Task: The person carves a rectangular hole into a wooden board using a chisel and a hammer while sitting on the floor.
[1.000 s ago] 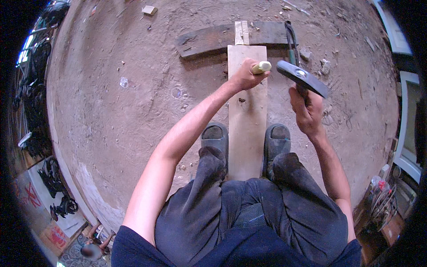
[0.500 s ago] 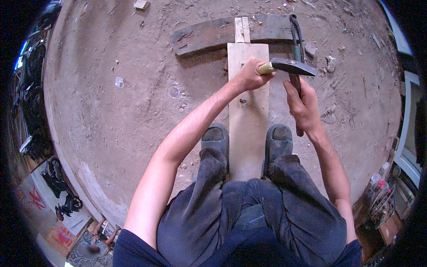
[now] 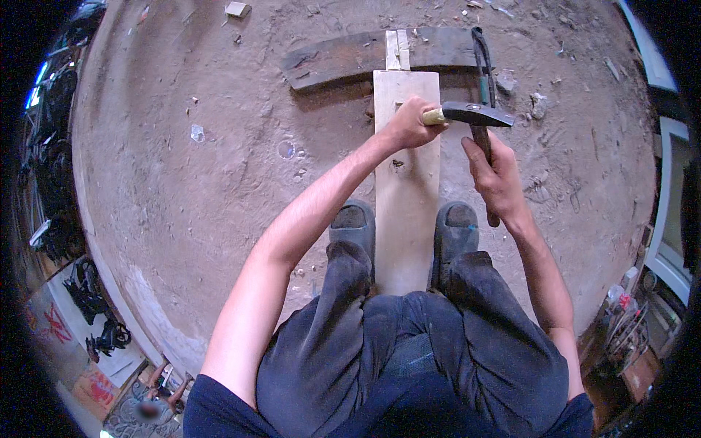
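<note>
My left hand [image 3: 416, 124] is closed round a pale yellowish cylindrical handle [image 3: 432, 117] above a light plank [image 3: 406, 219]; the rest of that tool is hidden. My right hand [image 3: 497, 179] grips the dark handle of a hammer [image 3: 475, 113], whose metal head is at the end of the pale handle, apparently touching it. The plank runs between my feet toward a dark weathered board [image 3: 328, 62] lying crosswise, with narrow light wood pieces [image 3: 396, 49] on it. Behind the hammer, a long dark metal tool with green grip [image 3: 483, 86] lies over the board's right part.
My grey slides [image 3: 456, 226] flank the plank on the dusty floor [image 3: 182, 204], among stones and scraps. Black items [image 3: 51, 160] line the left edge. A white-framed panel [image 3: 668, 212] and clutter [image 3: 621, 336] are at right. A person [image 3: 157, 398] is low at the far left.
Since a second ago the hammer head has swung left and levelled out onto the pale handle's end, with my right hand slightly further left. It has shifted little in the last half second.
</note>
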`<action>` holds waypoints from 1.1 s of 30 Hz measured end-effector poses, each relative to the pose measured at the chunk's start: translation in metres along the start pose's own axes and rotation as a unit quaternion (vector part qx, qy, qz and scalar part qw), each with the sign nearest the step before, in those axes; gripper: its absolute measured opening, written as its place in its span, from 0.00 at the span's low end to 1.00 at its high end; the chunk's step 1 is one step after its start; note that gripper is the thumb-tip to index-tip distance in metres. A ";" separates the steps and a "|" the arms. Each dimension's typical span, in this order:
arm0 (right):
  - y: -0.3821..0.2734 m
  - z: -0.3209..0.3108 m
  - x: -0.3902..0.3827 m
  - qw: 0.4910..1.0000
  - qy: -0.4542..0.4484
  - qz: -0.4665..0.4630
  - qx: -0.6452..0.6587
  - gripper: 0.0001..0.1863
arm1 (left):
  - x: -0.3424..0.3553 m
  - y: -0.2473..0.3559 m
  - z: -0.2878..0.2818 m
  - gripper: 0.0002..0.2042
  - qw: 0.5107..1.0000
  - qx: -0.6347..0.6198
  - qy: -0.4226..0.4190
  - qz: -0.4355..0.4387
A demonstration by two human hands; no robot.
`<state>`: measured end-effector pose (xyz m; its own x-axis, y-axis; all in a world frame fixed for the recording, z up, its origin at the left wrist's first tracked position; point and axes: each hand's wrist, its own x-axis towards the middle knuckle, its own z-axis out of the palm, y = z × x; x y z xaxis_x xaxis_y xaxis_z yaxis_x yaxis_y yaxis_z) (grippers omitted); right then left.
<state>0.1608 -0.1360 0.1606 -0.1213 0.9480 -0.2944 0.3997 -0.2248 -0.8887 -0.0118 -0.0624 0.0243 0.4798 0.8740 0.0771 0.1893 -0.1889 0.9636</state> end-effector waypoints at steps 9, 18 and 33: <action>-0.005 -0.017 -0.022 0.982 0.052 -0.182 -0.028 0.12 | -0.007 0.030 -0.004 0.09 0.999 0.027 -0.034 0.016; -0.013 -0.007 -0.012 0.991 -0.025 -0.078 -0.103 0.13 | -0.009 0.010 -0.003 0.08 1.000 -0.006 -0.017 0.021; 0.008 0.002 0.021 0.997 0.027 -0.057 -0.044 0.12 | 0.009 0.003 -0.003 0.08 0.999 -0.017 0.013 -0.024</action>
<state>0.1594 -0.1183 0.1468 -0.1234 0.9774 -0.1717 0.4643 -0.0960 -0.8805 -0.0094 -0.0539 0.0286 0.4478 0.8934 0.0363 0.1815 -0.1306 0.9747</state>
